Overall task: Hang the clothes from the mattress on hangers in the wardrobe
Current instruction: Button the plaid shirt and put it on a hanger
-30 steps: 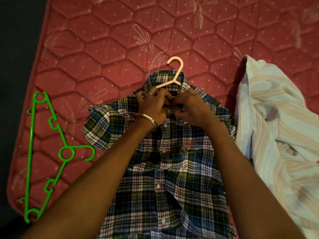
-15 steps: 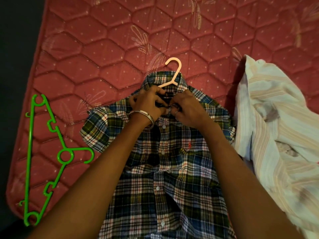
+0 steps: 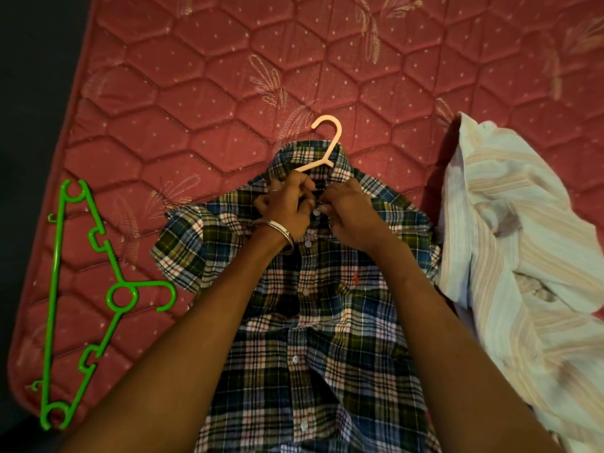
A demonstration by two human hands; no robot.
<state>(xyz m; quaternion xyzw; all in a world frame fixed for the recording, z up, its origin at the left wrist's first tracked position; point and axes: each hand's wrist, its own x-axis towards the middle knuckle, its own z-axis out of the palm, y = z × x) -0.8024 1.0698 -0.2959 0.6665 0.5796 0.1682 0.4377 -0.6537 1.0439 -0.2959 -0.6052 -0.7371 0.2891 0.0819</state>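
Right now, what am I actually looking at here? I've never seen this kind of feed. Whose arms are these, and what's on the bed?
There is one picture, from a camera worn on a person's head, looking down at their own bare arms. There is no robot. The left hand and right hand pinch the placket of a plaid shirt near its top button. A peach hanger sits inside the collar. On the red quilted mattress a green hanger lies at the left and a striped shirt lies crumpled at the right.

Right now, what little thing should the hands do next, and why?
Probably finish pushing the top button through its hole. Both hands, left and right, pinch the plaid shirt just under its collar, and the peach hanger already sits inside.
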